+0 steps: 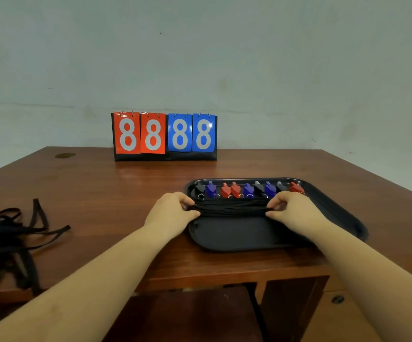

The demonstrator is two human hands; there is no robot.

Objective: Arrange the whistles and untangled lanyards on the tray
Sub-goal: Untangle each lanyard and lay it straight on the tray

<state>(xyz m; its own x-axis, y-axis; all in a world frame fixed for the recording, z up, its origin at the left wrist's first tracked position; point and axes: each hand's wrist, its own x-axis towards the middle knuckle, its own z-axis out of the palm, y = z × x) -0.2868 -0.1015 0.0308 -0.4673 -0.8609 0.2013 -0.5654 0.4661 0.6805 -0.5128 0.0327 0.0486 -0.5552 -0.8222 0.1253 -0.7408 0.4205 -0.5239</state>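
A black tray (335,211) is seen on the right half of the wooden table (116,193), and along its far edge a row of whistles (249,190) is lined up: black, blue and red ones side by side, with small metal rings showing at their near ends. Just in front of that row, a bundle of black lanyards (232,207) is stretched straight across the tray. Its left end is pinched between the thumb and curled fingers of the left hand (172,208); its right end is pinched the same way by the right hand (288,208). The bundle is thus held taut between the two grips, touching both. Well apart, at the table's left edge, a tangled heap of black straps (10,240) is left lying. A flip scoreboard (165,135) reading 8888 is stood at the back.
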